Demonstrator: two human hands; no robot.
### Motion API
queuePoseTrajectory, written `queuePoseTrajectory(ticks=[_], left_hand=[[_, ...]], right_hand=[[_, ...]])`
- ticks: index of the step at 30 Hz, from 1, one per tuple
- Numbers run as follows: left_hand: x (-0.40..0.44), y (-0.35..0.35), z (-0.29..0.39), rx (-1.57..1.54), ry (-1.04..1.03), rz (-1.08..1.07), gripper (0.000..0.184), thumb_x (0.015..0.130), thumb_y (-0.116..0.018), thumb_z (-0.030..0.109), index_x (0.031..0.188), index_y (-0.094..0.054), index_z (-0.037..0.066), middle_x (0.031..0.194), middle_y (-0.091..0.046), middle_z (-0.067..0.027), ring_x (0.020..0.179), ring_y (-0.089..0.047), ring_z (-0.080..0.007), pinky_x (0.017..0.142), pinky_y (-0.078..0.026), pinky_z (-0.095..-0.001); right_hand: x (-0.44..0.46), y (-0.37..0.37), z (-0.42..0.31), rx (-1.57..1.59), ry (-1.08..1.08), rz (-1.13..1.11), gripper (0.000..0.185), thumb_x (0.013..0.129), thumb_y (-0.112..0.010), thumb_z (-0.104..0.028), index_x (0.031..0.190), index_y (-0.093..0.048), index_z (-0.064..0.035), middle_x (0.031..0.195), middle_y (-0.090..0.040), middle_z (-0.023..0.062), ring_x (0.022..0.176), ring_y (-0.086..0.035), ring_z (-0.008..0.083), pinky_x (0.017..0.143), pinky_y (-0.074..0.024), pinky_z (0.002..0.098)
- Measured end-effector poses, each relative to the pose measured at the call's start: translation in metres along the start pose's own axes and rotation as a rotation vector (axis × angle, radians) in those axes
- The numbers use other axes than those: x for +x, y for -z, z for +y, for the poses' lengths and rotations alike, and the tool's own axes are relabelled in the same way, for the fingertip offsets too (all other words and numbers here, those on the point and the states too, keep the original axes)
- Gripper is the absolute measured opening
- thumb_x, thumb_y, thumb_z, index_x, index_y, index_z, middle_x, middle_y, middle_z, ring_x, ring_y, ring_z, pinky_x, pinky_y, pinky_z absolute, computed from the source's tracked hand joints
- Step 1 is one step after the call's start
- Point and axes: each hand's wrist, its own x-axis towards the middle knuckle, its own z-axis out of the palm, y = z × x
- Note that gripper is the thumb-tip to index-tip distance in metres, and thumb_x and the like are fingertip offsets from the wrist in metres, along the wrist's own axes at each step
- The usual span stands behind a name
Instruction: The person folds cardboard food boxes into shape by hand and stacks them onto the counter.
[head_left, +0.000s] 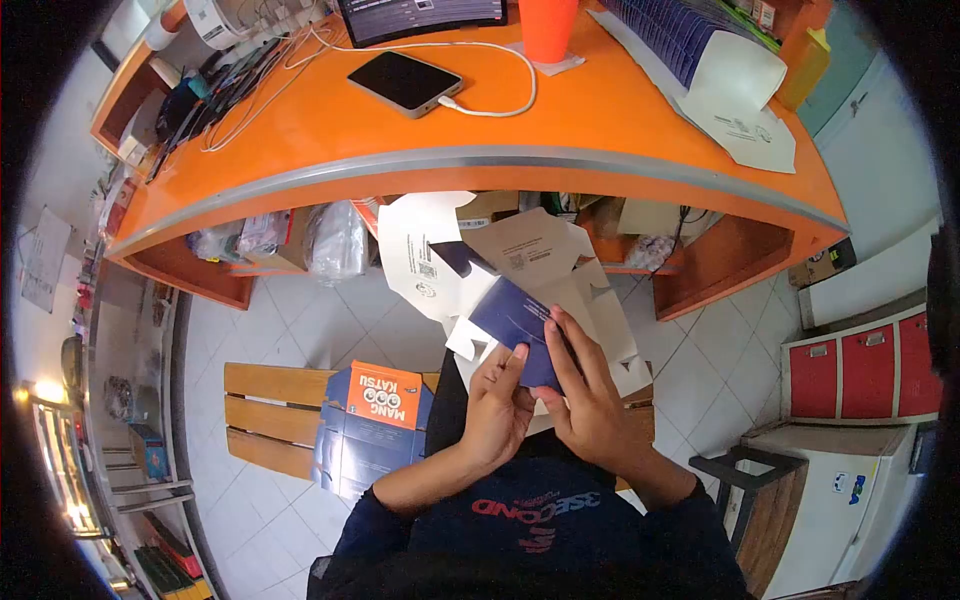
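Both hands are at a dark blue panel [515, 325] of an unfolded cardboard box, over my lap. My left hand [497, 405] holds the panel's left side, with the thumb on its face. On its right side, my right hand [590, 395] has its fingers over the edge and face. The box's white inner flaps [415, 260] spread out around the panel, and a cream flap [535, 245] with small print lies beyond it. What the fingertips do behind the panel is hidden.
An orange desk [300, 120] carries a phone [405, 82] on a white cable, an orange cup [548, 28] and a row of blue folded cardboard [655, 40]. A flat blue box [370, 430] with an orange label lies on a slatted wooden bench [270, 420] at left.
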Motion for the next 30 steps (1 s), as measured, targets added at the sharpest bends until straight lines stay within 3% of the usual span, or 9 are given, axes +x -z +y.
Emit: queuePoseTrajectory(ticks=[5, 9, 14, 15, 18, 21, 24, 27, 30], left_hand=[[-0.003, -0.008, -0.004, 0.007, 0.031, 0.043, 0.023, 0.1, -0.045, 0.018, 0.117, -0.053, 0.004, 0.102, -0.061, 0.0002, 0.087, -0.057, -0.0049, 0.074, -0.049, -0.0216], [-0.012, -0.011, -0.022, 0.013, 0.073, 0.011, 0.015, 0.099, -0.048, 0.015, 0.108, -0.056, 0.006, 0.084, -0.049, 0.0053, 0.078, -0.049, -0.0025, 0.072, -0.046, -0.0213], [-0.028, -0.024, -0.016, 0.247, 0.1, -0.213, 0.017, 0.098, -0.05, 0.011, 0.108, -0.059, 0.001, 0.085, -0.056, 0.0045, 0.075, -0.046, 0.0002, 0.067, -0.04, -0.0187], [-0.033, -0.027, -0.013, 0.343, -0.015, -0.219, 0.017, 0.097, -0.051, 0.01, 0.109, -0.059, 0.0, 0.085, -0.057, 0.004, 0.075, -0.047, 0.0002, 0.066, -0.04, -0.0185], [-0.04, -0.032, -0.008, 0.519, -0.369, -0.201, 0.021, 0.097, -0.048, 0.003, 0.114, -0.057, -0.004, 0.087, -0.059, 0.0021, 0.078, -0.05, -0.002, 0.065, -0.042, -0.0193], [-0.039, -0.046, 0.009, 0.519, -0.524, -0.107, 0.024, 0.097, -0.044, 0.007, 0.112, -0.057, -0.007, 0.098, -0.063, -0.0055, 0.085, -0.056, -0.008, 0.075, -0.047, -0.0218], [-0.037, -0.04, 0.026, 0.804, -0.57, -0.187, 0.026, 0.097, -0.042, 0.006, 0.116, -0.054, -0.007, 0.086, -0.061, -0.0028, 0.079, -0.053, -0.006, 0.068, -0.044, -0.0228], [-0.034, -0.035, 0.038, 0.846, -0.66, -0.211, 0.024, 0.095, -0.043, 0.004, 0.112, -0.055, -0.008, 0.08, -0.057, -0.0042, 0.073, -0.051, -0.0067, 0.062, -0.042, -0.0226], [-0.031, -0.023, 0.036, 0.785, -0.694, -0.183, 0.02, 0.095, -0.046, 0.004, 0.108, -0.057, -0.008, 0.074, -0.053, -0.0039, 0.067, -0.046, -0.007, 0.058, -0.037, -0.0216]], right_hand=[[-0.011, -0.006, -0.003, 0.069, -0.109, 0.027, 0.061, 0.09, -0.053, -0.016, 0.143, -0.028, 0.0022, 0.146, -0.026, 0.0255, 0.127, -0.036, 0.0425, 0.106, -0.0285, 0.0471], [-0.026, 0.004, 0.005, 0.174, -0.083, 0.136, 0.051, 0.095, -0.045, -0.026, 0.138, -0.039, 0.0002, 0.143, -0.033, 0.0244, 0.129, -0.037, 0.0398, 0.107, -0.0299, 0.0461], [-0.039, 0.031, 0.014, 0.237, 0.088, 0.145, 0.056, 0.094, -0.043, -0.045, 0.129, -0.052, -0.0023, 0.138, -0.04, 0.0233, 0.126, -0.042, 0.0385, 0.103, -0.0346, 0.0471], [-0.04, 0.036, 0.014, 0.252, 0.142, 0.136, 0.058, 0.093, -0.044, -0.048, 0.129, -0.052, -0.0026, 0.137, -0.04, 0.0233, 0.126, -0.042, 0.0385, 0.103, -0.0348, 0.0475], [-0.022, 0.029, 0.0, 0.087, 0.269, 0.249, 0.062, 0.091, -0.05, -0.048, 0.132, -0.048, -0.0016, 0.138, -0.037, 0.026, 0.126, -0.041, 0.0404, 0.102, -0.0348, 0.0488], [0.001, 0.017, -0.021, -0.036, 0.304, 0.343, 0.062, 0.092, -0.051, -0.038, 0.137, -0.038, 0.003, 0.14, -0.031, 0.0302, 0.127, -0.037, 0.0426, 0.104, -0.0312, 0.0502], [0.016, 0.006, -0.039, 0.058, 0.179, 0.425, 0.061, 0.093, -0.044, -0.025, 0.141, -0.027, 0.0076, 0.142, -0.024, 0.0313, 0.13, -0.03, 0.0445, 0.108, -0.0232, 0.0509], [0.024, -0.01, -0.046, 0.101, 0.07, 0.469, 0.061, 0.099, -0.024, -0.033, 0.144, -0.018, 0.0073, 0.146, -0.022, 0.029, 0.134, -0.024, 0.041, 0.109, -0.0184, 0.049], [0.018, -0.028, -0.036, 0.236, 0.084, 0.385, 0.061, 0.097, -0.033, -0.029, 0.146, -0.017, 0.0048, 0.145, -0.019, 0.0308, 0.134, -0.022, 0.0436, 0.11, -0.0174, 0.0504]])
